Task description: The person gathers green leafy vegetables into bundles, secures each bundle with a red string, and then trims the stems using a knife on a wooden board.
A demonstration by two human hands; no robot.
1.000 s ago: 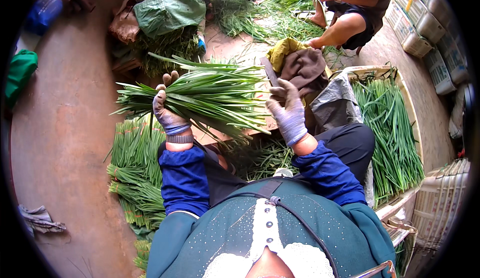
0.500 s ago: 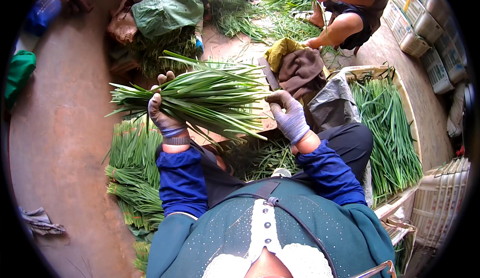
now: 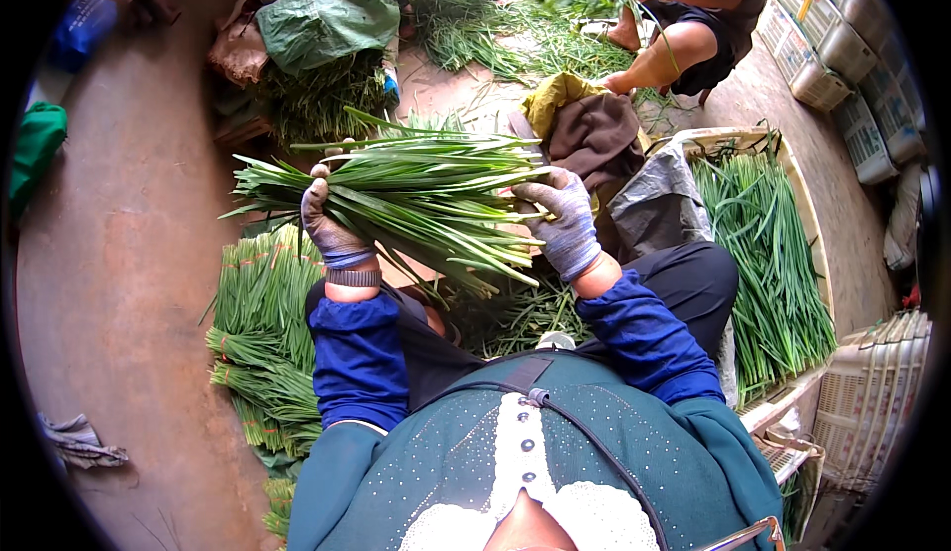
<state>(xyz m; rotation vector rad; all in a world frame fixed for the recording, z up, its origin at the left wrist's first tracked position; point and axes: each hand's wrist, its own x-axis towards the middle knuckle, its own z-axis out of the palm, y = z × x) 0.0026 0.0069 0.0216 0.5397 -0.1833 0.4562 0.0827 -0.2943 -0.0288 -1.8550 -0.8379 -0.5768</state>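
Note:
A thick bunch of green garlic chives [image 3: 416, 189] lies crosswise in front of me. My left hand [image 3: 332, 219], in a soiled grey-purple glove, is closed around its left part, thumb on the near side. At the bunch's right end is my right hand [image 3: 563, 222], gloved the same way. Its fingers and thumb are apart and touch the leaf ends without closing round them. Some of its fingertips are hard to make out among the leaves. Below the bunch, loose green leaves [image 3: 515, 318] lie between my knees.
Banded chive bundles [image 3: 263, 293] are stacked at my left. A lined crate [image 3: 817, 254] of chives stands at my right, beside a brown cloth [image 3: 594, 145]. Ahead, a person [image 3: 693, 26] sits handling greens near a cloth-covered heap [image 3: 332, 26]. Plastic baskets [image 3: 802, 55] line the right.
The bunch has shifted slightly right with my left hand. My right hand has moved left and in, from beside the leaf ends to touching them.

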